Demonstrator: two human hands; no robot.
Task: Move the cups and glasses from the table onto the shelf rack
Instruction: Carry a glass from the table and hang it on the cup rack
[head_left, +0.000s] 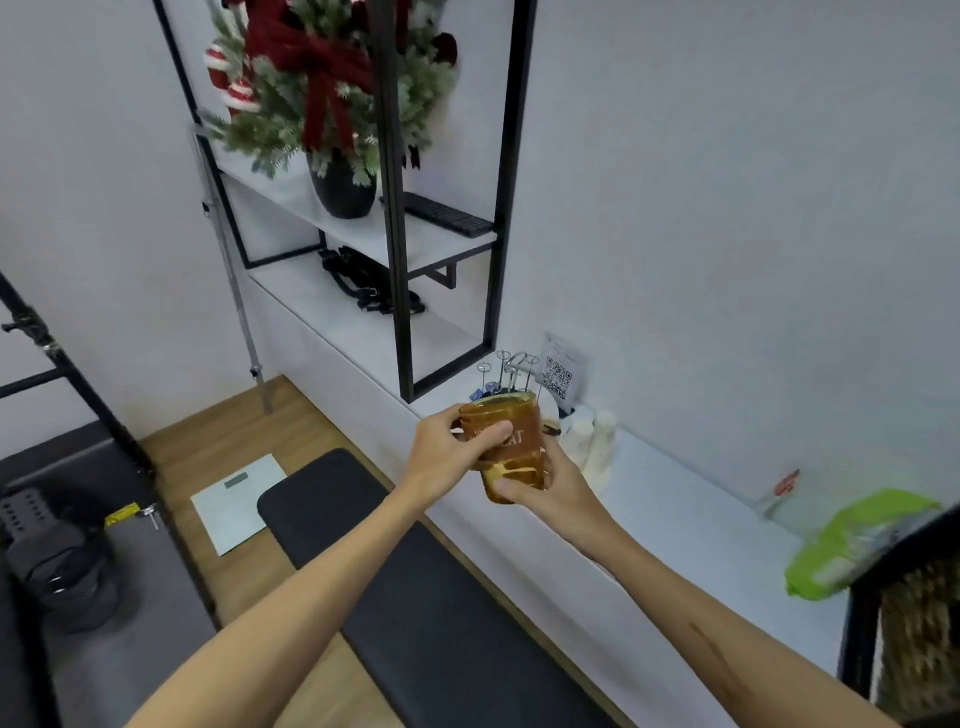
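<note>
Both hands hold amber glasses (514, 447) in mid-air above the near edge of the white counter (675, 525). They look like two glasses nested, with pale lettering on the upper one. My left hand (452, 452) grips the upper glass near its rim. My right hand (545, 480) cups the lower glass from below and the side. The black-framed shelf rack (400, 244) with white shelves stands up and to the left of the glasses.
On the rack sit a black vase with a festive plant (343, 104), a black keyboard (447, 215) and black straps (369, 286). Wire card holders (511, 369), a QR sign (558, 376), white cups (592, 441) and a green bag (857, 540) are on the counter. A black bench (415, 597) lies below.
</note>
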